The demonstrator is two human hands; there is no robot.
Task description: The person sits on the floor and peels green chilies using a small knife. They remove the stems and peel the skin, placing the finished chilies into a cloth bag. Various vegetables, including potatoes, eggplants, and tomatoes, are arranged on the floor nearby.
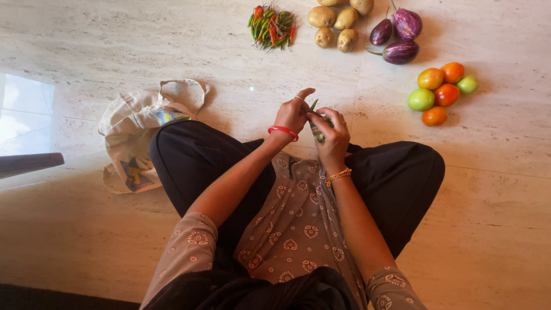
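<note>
I sit cross-legged on a pale marble floor (103,51). My left hand (294,112), with a red bangle at the wrist, and my right hand (332,133), with a gold bracelet, meet above my knees. Between them they pinch a small green vegetable (315,120), mostly hidden by the fingers; only its thin tip and a patch of its side show. Both hands grip it.
A cream cloth bag (140,129) lies crumpled by my left knee. Ahead on the floor sit a heap of red and green chillies (272,27), several potatoes (336,23), three purple aubergines (397,33) and several red, orange and green tomatoes (441,92).
</note>
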